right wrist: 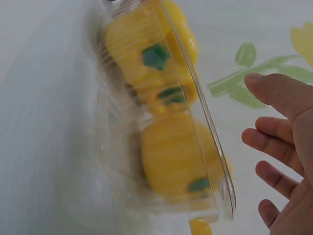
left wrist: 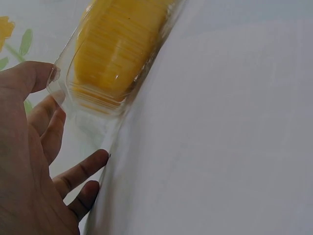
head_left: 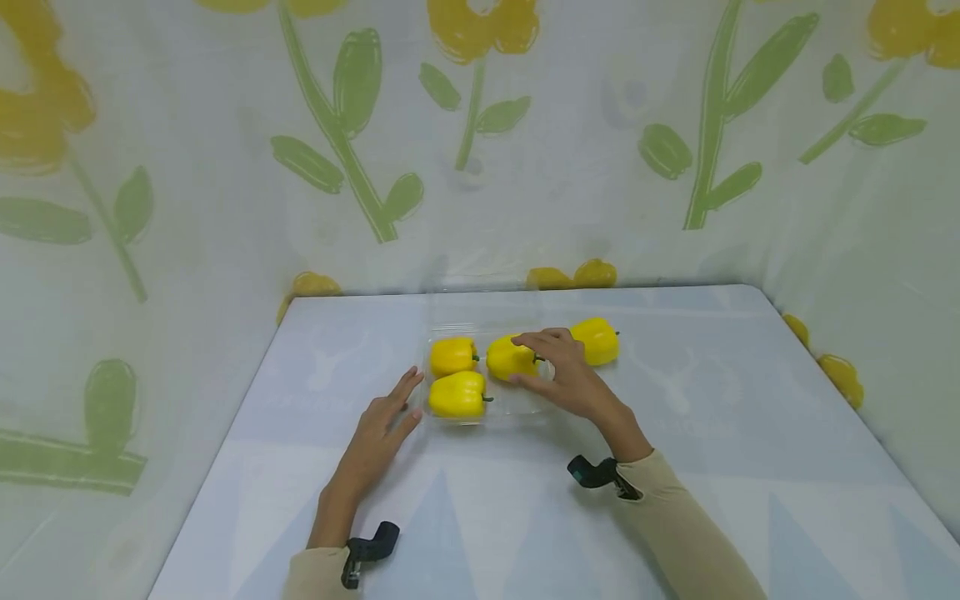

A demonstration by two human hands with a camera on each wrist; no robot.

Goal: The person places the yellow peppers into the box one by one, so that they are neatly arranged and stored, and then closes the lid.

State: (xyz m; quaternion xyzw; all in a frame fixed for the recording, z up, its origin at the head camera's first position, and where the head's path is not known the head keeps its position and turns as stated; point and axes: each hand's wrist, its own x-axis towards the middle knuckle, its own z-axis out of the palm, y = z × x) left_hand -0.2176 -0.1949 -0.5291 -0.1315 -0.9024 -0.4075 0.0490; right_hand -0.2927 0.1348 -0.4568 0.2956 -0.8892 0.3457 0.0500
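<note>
A clear plastic box (head_left: 517,404) with its lid (head_left: 483,307) raised at the back holds three yellow bell peppers. Two of them, a rear pepper (head_left: 452,357) and a front pepper (head_left: 457,395), lie along its left side; a third bell pepper (head_left: 510,358) sits at the back right. My left hand (head_left: 372,437) is at the box's left edge, thumb and fingertips right at the plastic rim (left wrist: 61,73). Over the right part of the box, my right hand (head_left: 566,377) is spread beside the third pepper, partly covering it. Nothing shows between its fingers (right wrist: 266,142).
A fourth yellow bell pepper (head_left: 596,342) lies on the white table (head_left: 697,375), just right of the box and behind my right hand. A flower-printed curtain (head_left: 570,167) closes off the back and sides. Each wrist carries a small black camera (head_left: 371,546).
</note>
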